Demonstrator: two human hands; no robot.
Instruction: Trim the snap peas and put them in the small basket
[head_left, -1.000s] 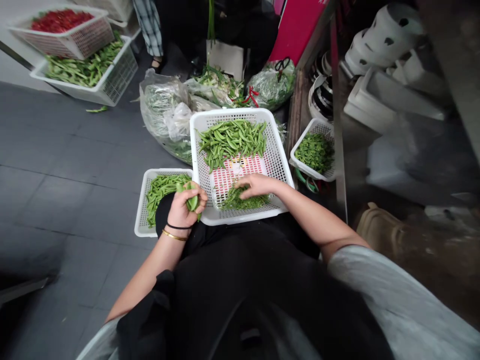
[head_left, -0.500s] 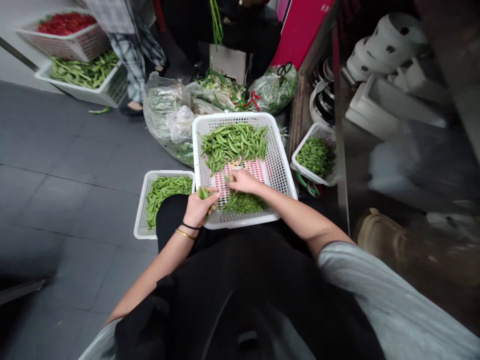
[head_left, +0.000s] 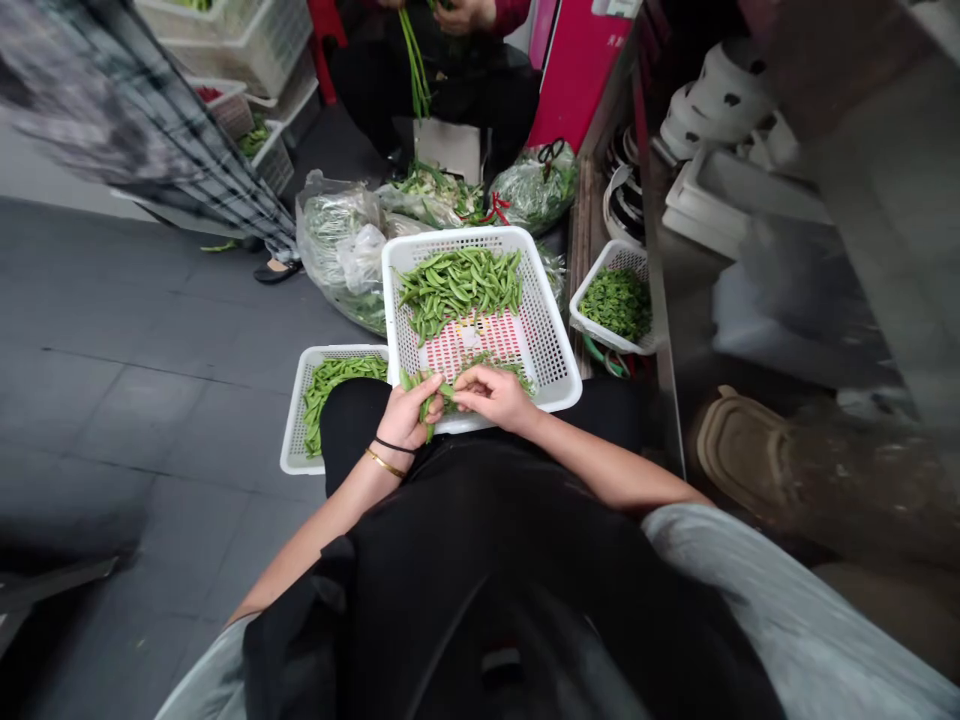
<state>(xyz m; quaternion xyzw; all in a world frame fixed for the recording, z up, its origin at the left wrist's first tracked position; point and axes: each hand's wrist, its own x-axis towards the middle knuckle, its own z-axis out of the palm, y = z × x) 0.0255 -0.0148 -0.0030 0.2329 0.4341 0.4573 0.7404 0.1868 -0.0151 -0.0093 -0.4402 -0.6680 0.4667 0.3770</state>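
My left hand (head_left: pixel 406 415) is closed around several green pea pods (head_left: pixel 430 410) at the near left corner of a large white basket (head_left: pixel 571 388). One pod points out toward my right hand (head_left: pixel 496 396), whose thumb and fingers pinch its end. Inside the basket, a heap of pea pods (head_left: pixel 466 285) lies on the far side. A pile of thin green trimmings (head_left: pixel 517 370) is nearer me, partly hidden behind my right hand. The basket's near side is at my lap. By my left knee, a smaller white basket (head_left: pixel 288 448) holds more pods (head_left: pixel 337 372).
Clear plastic bags of greens (head_left: pixel 341 240) lie beyond the basket. A small basket of leafy greens (head_left: pixel 616 303) stands at right beside a metal shelf edge (head_left: pixel 664 390). Opposite, a seated person holds long green stalks (head_left: pixel 414 65). Checked trousers (head_left: pixel 236 165) of another person are at upper left.
My right hand has come back from over the basket's middle to meet my left hand and pinch a pod. The person in checked trousers has shifted, and the view has turned slightly.
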